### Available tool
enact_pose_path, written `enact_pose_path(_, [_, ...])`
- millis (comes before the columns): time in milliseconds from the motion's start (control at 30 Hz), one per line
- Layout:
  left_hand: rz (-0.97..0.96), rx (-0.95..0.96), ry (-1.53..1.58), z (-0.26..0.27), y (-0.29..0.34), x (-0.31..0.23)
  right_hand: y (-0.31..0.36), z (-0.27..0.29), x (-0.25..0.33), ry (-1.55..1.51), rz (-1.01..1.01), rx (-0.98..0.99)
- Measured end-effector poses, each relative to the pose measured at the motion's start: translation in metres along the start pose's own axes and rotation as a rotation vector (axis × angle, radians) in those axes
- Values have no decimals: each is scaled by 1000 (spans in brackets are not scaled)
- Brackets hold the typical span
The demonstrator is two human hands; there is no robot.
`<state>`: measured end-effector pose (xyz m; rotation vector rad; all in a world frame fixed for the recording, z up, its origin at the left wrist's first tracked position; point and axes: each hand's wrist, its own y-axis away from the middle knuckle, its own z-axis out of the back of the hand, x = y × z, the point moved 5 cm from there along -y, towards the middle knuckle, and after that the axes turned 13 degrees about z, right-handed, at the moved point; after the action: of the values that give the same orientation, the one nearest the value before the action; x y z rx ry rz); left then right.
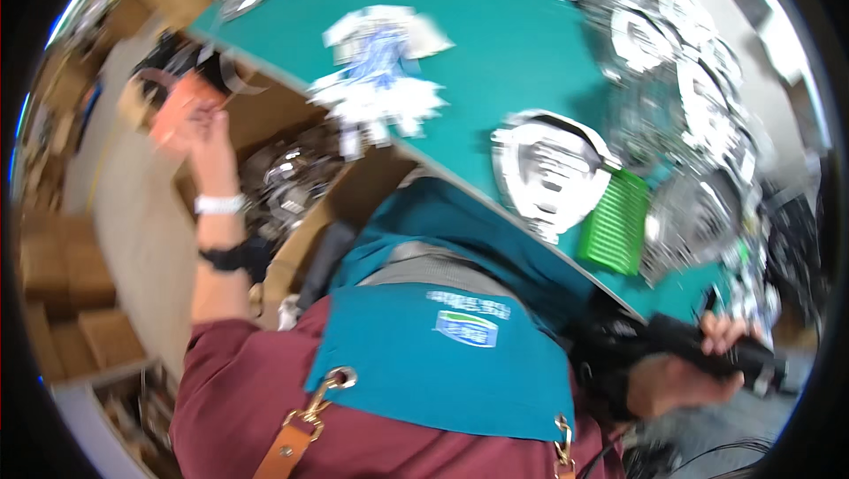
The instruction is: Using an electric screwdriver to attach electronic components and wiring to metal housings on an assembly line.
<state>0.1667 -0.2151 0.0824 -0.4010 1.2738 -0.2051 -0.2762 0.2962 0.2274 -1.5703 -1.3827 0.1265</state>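
My left hand (205, 132) reaches out to the left, its fingers closed around a blurred orange object (181, 107) whose kind I cannot make out. That hand is beyond an open cardboard box (349, 183) holding shiny clear-wrapped parts (292, 183). On the right, beside the table's edge, my right hand (685, 382) is wrapped around a long black object (738, 346), also too blurred to name. A white wristband (219, 205) circles my left wrist.
The green table (478, 28) carries clear-wrapped parts (646, 37) along its far right, a white-and-black shell-shaped part (553, 165), a green ridged tray (615, 222) and a pile of white tags with blue strings (380, 72). Cardboard boxes (66, 258) stand at the left.
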Motion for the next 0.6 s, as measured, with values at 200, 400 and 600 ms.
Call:
enact_pose_path(200, [-313, 1241, 240, -163, 148, -254, 11, -103, -57, -44, -310, 141])
enact_pose_path(400, [27, 1692, 425, -237, 220, -292, -7, -122, -68, 78, -337, 490])
enact_pose_path(600, [183, 1837, 648, -239, 199, -258, -143, 80, -21, 1142, 220, 85])
